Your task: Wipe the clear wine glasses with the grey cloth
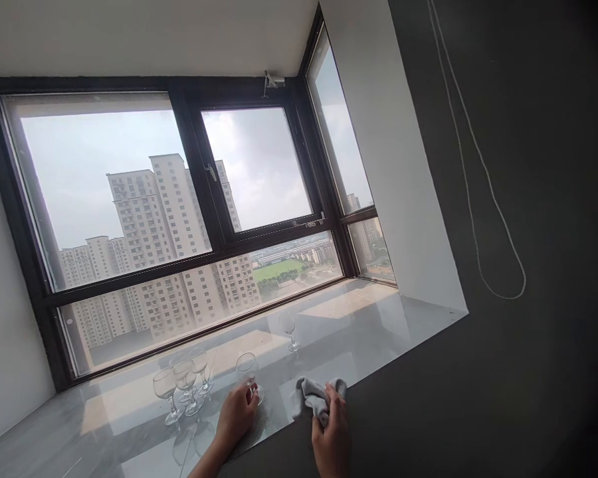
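Note:
My left hand [239, 411] is closed around the stem of a clear wine glass [246, 363], whose foot shows just past the fingertips near the sill's front edge. Whether that foot rests on the sill I cannot tell. A crumpled grey cloth [311, 393] is gripped in my right hand [331, 428], at the front edge of the sill. Left of my left hand, a cluster of stemmed glasses [165, 385] stands upright. Another stemmed glass [290, 325] stands alone farther back, beyond the cloth.
The glossy grey window sill [359, 328] reflects the light and drops off at its front edge. Behind it is a dark-framed window [189, 179] with tall buildings outside. On the right, a looped blind cord [493, 192] hangs against the dark wall [538, 372].

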